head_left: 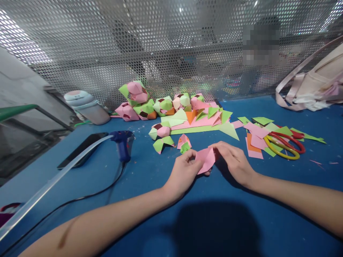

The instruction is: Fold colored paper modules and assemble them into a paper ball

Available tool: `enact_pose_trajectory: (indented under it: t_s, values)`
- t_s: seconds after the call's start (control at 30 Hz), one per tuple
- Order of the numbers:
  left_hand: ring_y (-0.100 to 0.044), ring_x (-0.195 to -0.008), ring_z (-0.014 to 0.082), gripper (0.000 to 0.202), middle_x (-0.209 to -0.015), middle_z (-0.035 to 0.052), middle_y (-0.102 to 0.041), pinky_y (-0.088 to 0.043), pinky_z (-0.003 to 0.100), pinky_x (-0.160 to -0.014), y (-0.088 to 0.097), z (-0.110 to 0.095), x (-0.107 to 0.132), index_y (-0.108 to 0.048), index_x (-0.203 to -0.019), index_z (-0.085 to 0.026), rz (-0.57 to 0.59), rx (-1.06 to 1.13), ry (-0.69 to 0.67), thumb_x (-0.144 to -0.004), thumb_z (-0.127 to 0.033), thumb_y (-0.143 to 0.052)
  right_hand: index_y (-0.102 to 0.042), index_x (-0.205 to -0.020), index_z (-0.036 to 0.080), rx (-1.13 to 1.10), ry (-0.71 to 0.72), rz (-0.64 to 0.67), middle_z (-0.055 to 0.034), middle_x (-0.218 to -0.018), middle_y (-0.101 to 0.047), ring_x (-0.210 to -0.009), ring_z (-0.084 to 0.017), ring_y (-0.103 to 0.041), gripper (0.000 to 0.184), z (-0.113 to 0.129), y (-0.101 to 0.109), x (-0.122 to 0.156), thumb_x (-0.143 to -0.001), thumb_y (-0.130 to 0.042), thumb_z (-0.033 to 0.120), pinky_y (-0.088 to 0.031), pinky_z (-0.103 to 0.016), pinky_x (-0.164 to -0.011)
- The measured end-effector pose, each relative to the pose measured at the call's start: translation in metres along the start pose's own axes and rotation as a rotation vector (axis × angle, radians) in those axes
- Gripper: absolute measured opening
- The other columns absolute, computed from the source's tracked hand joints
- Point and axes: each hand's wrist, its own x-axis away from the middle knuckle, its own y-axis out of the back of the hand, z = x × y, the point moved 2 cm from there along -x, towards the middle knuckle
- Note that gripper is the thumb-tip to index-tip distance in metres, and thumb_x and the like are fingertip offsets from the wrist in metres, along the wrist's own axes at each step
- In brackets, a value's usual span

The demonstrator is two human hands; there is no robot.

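1. The glue gun (122,144) lies idle, well left of the hands.
2. The left hand (184,171) pinches the pink paper (205,159) with thumb and fingertips.
3. The paper sits between both hands and looks mid-fold.
4. The right hand (233,160) grips the opposite edge, its fingers pressed together. A clean crease calls for aligned edges.

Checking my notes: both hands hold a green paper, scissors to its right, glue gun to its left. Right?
No: the head view shows pink paper, not green. Left hand and right hand hold it, scissors to its right, glue gun to its left.
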Motion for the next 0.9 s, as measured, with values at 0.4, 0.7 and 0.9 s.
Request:
enact_pose_trajectory:
  t_s: [0.4,0.7,0.9]
  values:
    - [-0.066,-0.06,0.014,0.018,-0.064,-0.0004,-0.066,-0.051,0.025,-0.062,0.001,0.0,-0.001,-0.056,-0.077,-0.015,0.01,-0.039,-0.013,-0.08,-0.031,-0.064,-0.063,-0.077,0.019,-0.05,-0.021,0.154,-0.0017,-0.084,-0.061,-0.08,-0.014,-0.056,0.029,0.005,-0.003,-0.001,-0.095,-0.046,0.035,-0.044,-0.027,-0.075]
    - [-0.065,-0.059,0.014,0.019,-0.064,-0.0015,-0.065,-0.052,0.026,-0.061,0.001,0.0,-0.001,-0.054,-0.076,-0.016,-0.01,-0.005,-0.008,-0.078,-0.03,-0.066,-0.059,-0.068,0.018,-0.025,-0.067,0.117,0.0008,-0.069,-0.058,-0.066,-0.012,-0.054,0.035,0.003,-0.004,-0.003,-0.095,-0.045,0.036,-0.043,-0.026,-0.064]
    - [-0.066,-0.062,0.0148,0.021,-0.065,-0.0006,-0.066,-0.052,0.026,-0.063,0.002,0.002,0.0,-0.055,-0.077,-0.015,0.034,-0.037,-0.022,-0.08,-0.034,-0.064,-0.07,-0.092,0.021,0.136,0.144,0.012,-0.0033,-0.084,-0.063,-0.079,-0.015,-0.06,0.016,-0.001,-0.009,0.003,-0.089,-0.054,0.02,-0.048,-0.029,-0.074]
